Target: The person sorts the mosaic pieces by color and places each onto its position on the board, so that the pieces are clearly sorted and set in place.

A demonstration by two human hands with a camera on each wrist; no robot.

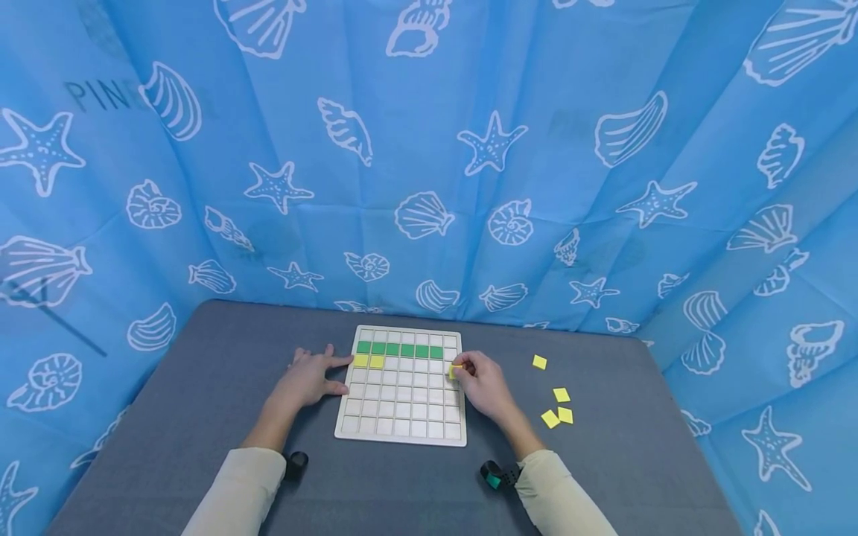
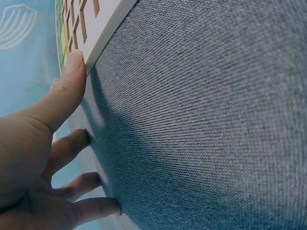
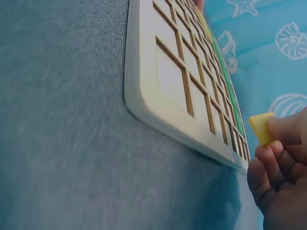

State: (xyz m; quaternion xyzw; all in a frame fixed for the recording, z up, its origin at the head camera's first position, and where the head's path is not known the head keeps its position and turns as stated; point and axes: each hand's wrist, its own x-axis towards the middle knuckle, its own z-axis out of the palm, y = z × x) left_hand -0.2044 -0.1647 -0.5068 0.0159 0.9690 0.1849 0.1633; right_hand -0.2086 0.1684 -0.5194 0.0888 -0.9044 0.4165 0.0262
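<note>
A pale wooden grid board [image 1: 401, 440] lies on the table, its cells holding a row of several green tiles [image 1: 407, 350] and, below that row at the left, two yellow tiles [image 1: 369, 361]. My left hand [image 1: 310, 378] is at the board's left edge, thumb and index finger spread against it; in the left wrist view the thumb [image 2: 64, 88] touches the rim and the other fingers rest on the cloth. Over the board's right edge, my right hand [image 1: 484, 383] pinches a yellow square tile [image 3: 261, 128] between thumb and fingers, raised above the surface.
Several loose yellow tiles [image 1: 561, 394] lie on the grey table [image 1: 617, 461] to the right of the board. A blue curtain [image 1: 429, 171] with white shell and starfish prints hangs behind and at both sides. Dark bands [image 1: 296, 465] are worn at the wrists.
</note>
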